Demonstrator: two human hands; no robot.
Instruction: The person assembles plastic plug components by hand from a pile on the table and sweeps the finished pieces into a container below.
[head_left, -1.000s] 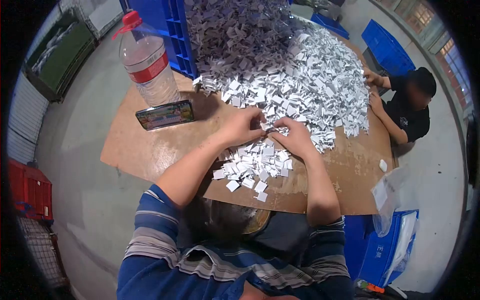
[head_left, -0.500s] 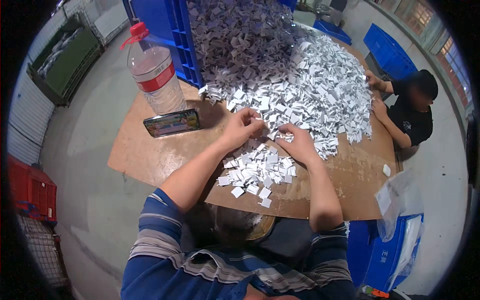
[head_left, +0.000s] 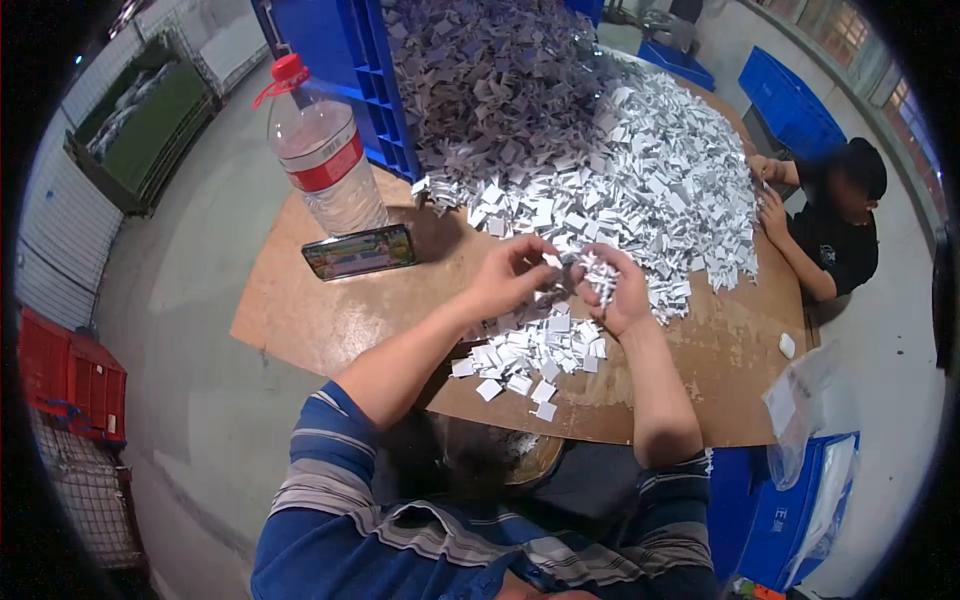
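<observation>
My right hand (head_left: 625, 290) is turned palm up, its fingers curled round a small heap of white pieces (head_left: 600, 277). Close to its left, my left hand (head_left: 515, 275) has thumb and forefinger brought together on a white piece (head_left: 552, 261). Below both hands lies a small loose pile of flat white pieces (head_left: 535, 352) on the brown tabletop (head_left: 330, 315). Beyond them spreads a much larger pile of the same white pieces (head_left: 660, 170), shaded toward the back.
A large bottle (head_left: 325, 160) and a propped phone (head_left: 360, 252) stand at the left, beside a blue crate (head_left: 375, 90). Across the table's right side sits a person in black (head_left: 845, 240), hands at the pile. A plastic bag (head_left: 790, 420) hangs off the right edge.
My right hand has turned palm up and now shows a clump of white pieces. My left hand has moved beside it. The whole view has shifted slightly.
</observation>
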